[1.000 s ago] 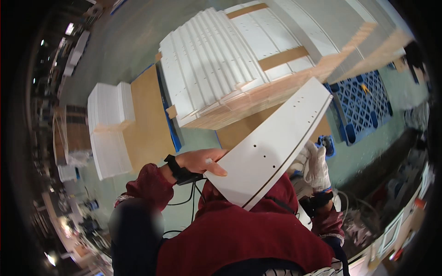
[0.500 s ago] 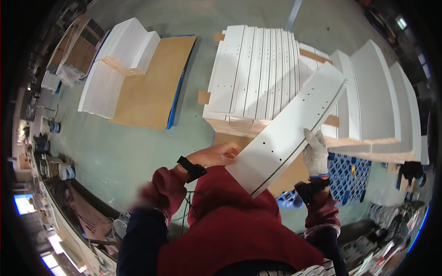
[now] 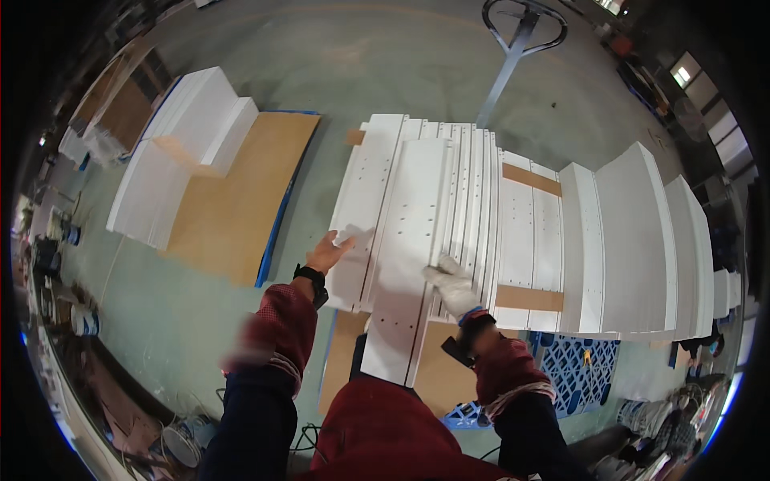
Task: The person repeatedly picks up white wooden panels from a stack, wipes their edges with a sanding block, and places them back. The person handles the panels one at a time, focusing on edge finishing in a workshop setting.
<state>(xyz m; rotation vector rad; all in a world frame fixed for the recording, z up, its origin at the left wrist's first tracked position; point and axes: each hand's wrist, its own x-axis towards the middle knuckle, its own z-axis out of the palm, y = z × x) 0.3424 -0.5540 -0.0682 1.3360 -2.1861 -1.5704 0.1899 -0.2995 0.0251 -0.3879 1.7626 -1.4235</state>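
Observation:
A long white panel [image 3: 406, 240] with drilled holes and a groove along one side lies on top of the stacked white panels [image 3: 345, 256], its near end sticking out toward me. My right hand [image 3: 452, 287], in a white glove, is closed at the panel's right edge; its fingertips are partly hidden. My left hand [image 3: 327, 253] is bare, with fingers apart, over the stack's left side. It holds nothing and is apart from the drilled panel.
Taller white panels [image 3: 634, 240] stand to the right, beside cardboard strips [image 3: 529, 298] and a blue plastic pallet [image 3: 573, 369]. A brown board [image 3: 233, 200] with white stacks [image 3: 152, 176] lies at left. A pallet jack handle [image 3: 513, 52] rises behind.
The panel has gone from slanting in front of me to lying lengthwise on the stack. My left hand has let go of it and moved left; my right hand has moved left with the panel.

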